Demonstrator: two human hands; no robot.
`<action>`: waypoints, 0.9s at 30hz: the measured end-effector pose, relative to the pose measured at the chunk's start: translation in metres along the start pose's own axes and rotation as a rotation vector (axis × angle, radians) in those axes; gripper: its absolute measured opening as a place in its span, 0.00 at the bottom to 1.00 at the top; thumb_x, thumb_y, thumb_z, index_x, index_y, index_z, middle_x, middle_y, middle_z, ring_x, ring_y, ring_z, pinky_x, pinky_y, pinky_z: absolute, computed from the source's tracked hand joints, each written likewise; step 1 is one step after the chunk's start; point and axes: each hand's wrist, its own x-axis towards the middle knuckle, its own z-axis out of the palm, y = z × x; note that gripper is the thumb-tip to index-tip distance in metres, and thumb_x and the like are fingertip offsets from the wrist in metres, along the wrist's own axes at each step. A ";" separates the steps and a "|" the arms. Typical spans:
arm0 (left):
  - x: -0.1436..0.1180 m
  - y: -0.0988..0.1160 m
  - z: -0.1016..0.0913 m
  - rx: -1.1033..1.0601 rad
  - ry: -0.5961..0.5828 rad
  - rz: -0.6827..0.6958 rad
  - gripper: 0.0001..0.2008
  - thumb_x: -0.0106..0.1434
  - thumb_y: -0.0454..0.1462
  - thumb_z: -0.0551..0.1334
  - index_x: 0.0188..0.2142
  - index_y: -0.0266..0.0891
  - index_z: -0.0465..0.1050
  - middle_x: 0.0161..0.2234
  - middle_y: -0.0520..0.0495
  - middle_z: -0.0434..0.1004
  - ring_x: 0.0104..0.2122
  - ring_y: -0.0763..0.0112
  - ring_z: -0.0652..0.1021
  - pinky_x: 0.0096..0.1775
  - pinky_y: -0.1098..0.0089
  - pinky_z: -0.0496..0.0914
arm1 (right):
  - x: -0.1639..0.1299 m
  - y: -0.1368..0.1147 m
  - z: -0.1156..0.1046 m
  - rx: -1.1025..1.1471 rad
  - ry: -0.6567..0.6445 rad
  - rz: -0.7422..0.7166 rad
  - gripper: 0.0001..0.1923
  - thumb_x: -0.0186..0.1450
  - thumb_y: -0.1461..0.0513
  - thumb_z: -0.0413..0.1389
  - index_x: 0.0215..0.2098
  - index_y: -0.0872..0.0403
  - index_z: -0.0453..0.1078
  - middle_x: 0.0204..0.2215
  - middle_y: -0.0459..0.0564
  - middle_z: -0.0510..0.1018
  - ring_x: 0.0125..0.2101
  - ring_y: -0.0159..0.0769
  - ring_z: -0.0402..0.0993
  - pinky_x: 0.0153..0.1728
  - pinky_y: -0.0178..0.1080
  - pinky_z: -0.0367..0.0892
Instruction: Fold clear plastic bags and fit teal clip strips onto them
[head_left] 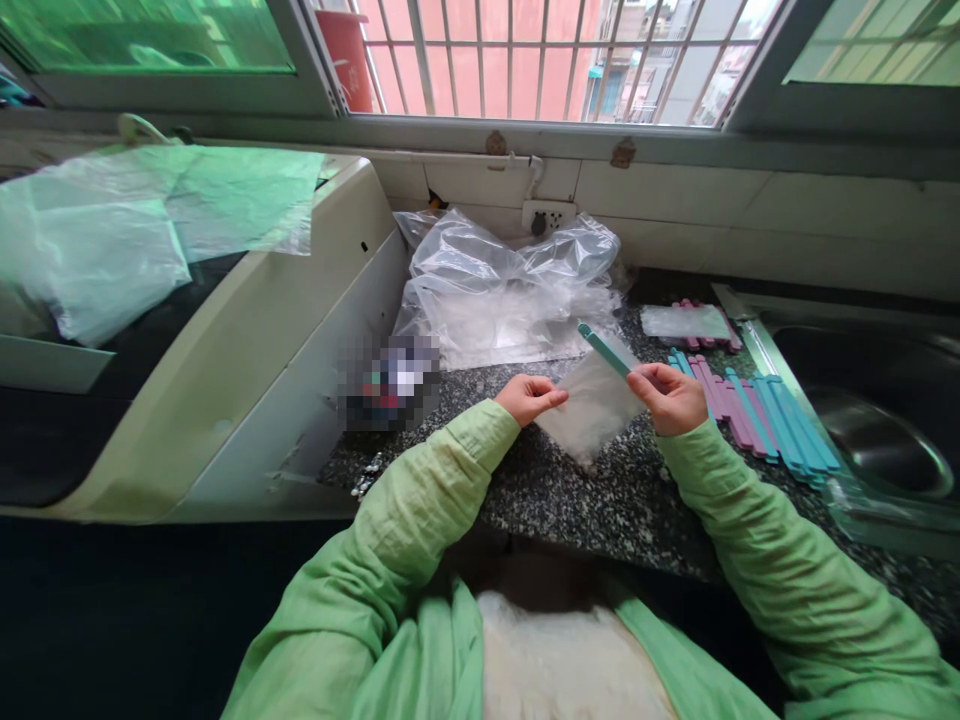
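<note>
Between my hands, above the speckled counter (pixel 540 490), hangs a small translucent plastic bag (pixel 590 405). My left hand (pixel 531 398) pinches the bag's left edge between thumb and fingers. A flat teal strip (pixel 604 350) slants along the upper right side of the bag; I cannot tell whether it lies inside or against it. My right hand (pixel 670 398) is closed on the strip's lower end together with the bag's edge. Just right of that hand, several pink strips (pixel 724 400) and teal strips (pixel 795 425) lie side by side on the counter.
A heap of clear plastic bags (pixel 517 290) lies against the tiled wall below a socket (pixel 550 214). Small bags (pixel 684 322) rest on more pink strips. A metal sink (pixel 877 430) bounds the right; a bulky beige machine (pixel 300 330) stands left. A blurred-out object (pixel 390 382) sits beside it.
</note>
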 end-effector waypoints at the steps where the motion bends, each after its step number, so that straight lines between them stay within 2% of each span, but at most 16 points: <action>1: 0.000 -0.001 0.000 0.005 0.000 0.007 0.25 0.41 0.56 0.62 0.16 0.33 0.68 0.14 0.55 0.57 0.18 0.81 0.58 0.21 0.74 0.52 | 0.000 0.000 0.000 0.003 0.003 -0.007 0.19 0.49 0.47 0.58 0.24 0.55 0.69 0.18 0.45 0.68 0.19 0.27 0.59 0.20 0.33 0.56; 11: -0.001 -0.001 -0.002 0.040 -0.032 0.001 0.24 0.44 0.54 0.62 0.19 0.32 0.71 0.14 0.54 0.59 0.18 0.81 0.58 0.21 0.74 0.52 | 0.005 0.010 0.000 -0.026 0.028 -0.054 0.19 0.48 0.47 0.58 0.23 0.55 0.70 0.17 0.44 0.69 0.18 0.27 0.60 0.19 0.32 0.57; 20: -0.001 -0.002 0.000 0.070 -0.027 -0.001 0.24 0.43 0.55 0.61 0.16 0.33 0.66 0.14 0.55 0.57 0.19 0.81 0.58 0.22 0.74 0.53 | 0.009 0.005 -0.007 -0.027 0.116 -0.037 0.15 0.50 0.51 0.58 0.24 0.55 0.70 0.19 0.44 0.70 0.19 0.27 0.62 0.22 0.33 0.60; 27: -0.001 0.001 0.000 0.095 -0.038 -0.015 0.27 0.42 0.57 0.60 0.12 0.36 0.57 0.13 0.58 0.49 0.17 0.83 0.53 0.21 0.74 0.48 | 0.010 0.004 -0.008 -0.052 0.147 -0.046 0.14 0.50 0.52 0.59 0.24 0.54 0.71 0.21 0.45 0.73 0.21 0.29 0.65 0.25 0.34 0.64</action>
